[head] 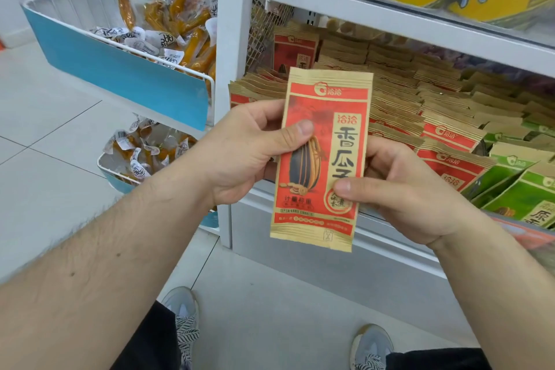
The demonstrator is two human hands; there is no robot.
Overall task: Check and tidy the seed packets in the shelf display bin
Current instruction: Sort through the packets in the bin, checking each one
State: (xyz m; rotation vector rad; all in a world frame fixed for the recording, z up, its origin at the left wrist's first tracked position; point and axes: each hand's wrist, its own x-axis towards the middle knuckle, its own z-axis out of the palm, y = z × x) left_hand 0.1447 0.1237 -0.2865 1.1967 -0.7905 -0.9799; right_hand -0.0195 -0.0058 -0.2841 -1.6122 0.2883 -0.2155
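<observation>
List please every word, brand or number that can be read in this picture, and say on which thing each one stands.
"洽洽": brand, top and right of the held red packet, gripped by the left hand and right hand.
"香瓜子": large black characters, same packet.
"洽洽": red packets in the bin.
"原": green packet, cut off.
Small print low on the held packet and the labels of the basket snacks: too blurred.

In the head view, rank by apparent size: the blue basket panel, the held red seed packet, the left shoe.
1. Blue basket panel, largest.
2. Held red seed packet; it is nearer the camera, so true size is unsure.
3. Left shoe, smallest and partly hidden.
</observation>
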